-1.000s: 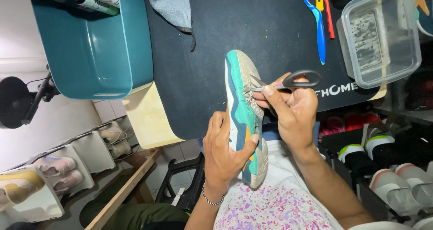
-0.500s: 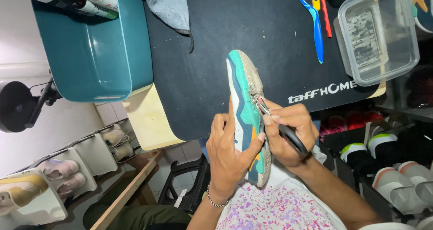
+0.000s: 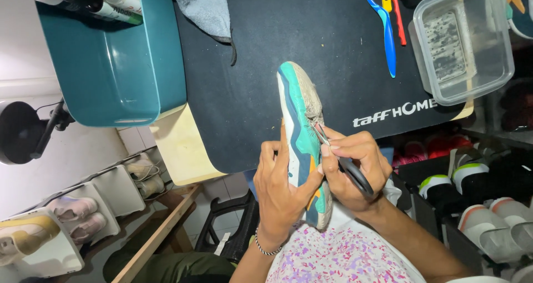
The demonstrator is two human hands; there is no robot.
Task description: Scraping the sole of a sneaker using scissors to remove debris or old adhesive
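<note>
White lettering (image 3: 395, 113) is showing on the black work mat (image 3: 311, 49) just beyond the fingers, with a clear lidded plastic box (image 3: 463, 38) farther off. Left hand (image 3: 283, 191) is wrapping its fingers around a teal, green and orange sneaker (image 3: 300, 144), sole facing up. Right hand (image 3: 355, 169) is closing its fingers on black-handled scissors (image 3: 344, 163), their blades touching the shoe's frayed grey edge.
</note>
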